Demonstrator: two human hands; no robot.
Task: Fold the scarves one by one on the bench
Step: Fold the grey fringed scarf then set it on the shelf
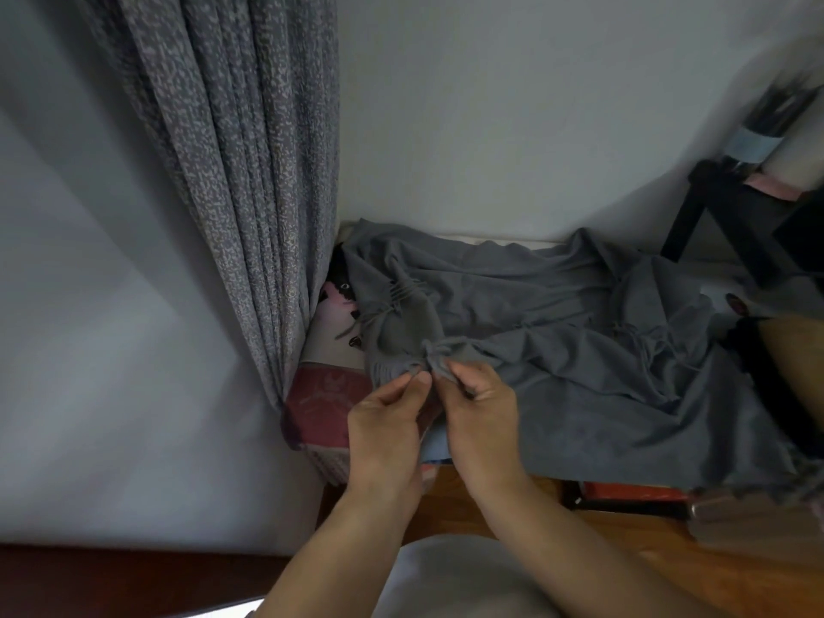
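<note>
Both hands, left hand (387, 421) and right hand (479, 412), pinch soft grey scarf (557, 332) fringe.

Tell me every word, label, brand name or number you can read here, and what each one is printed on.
None: no readable text shows anywhere in the head view.
The pink patterned cover under the grey scarf carries shapes and dark figures, but no letters can be made out.
The red object under the bench edge is too blurred to tell whether it bears print.
The speckled curtain shows only a pattern.
</note>
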